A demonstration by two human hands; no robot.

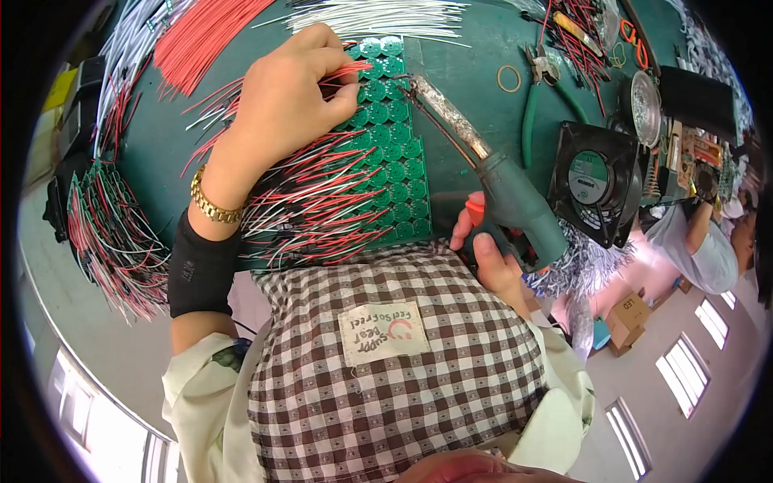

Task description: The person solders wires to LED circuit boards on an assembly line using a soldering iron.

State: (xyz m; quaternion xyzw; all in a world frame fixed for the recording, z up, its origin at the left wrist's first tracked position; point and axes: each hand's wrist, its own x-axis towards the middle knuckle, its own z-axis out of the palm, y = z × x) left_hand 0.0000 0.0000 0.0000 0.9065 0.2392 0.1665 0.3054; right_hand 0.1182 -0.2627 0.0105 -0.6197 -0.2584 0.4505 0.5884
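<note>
Soldering appears in hand: left grip (294, 84) pinches red wires (359, 67) at the circuit-board panel (394, 153) by the worktop's (499, 113) front edge; right grip (489, 249) holds soldering gun (515, 197). Next likely calls for tip contact.

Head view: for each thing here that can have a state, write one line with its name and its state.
Left hand: closed, pinching held wires
Right hand: closed around the soldering gun's handle
Soldering gun: held, tip by the boards
Boards: joined in one sheet, wires over the left side
Cutters: handles spread
Fan: cannot tell whether it spins
Red bundle: lying loose, untied
</note>
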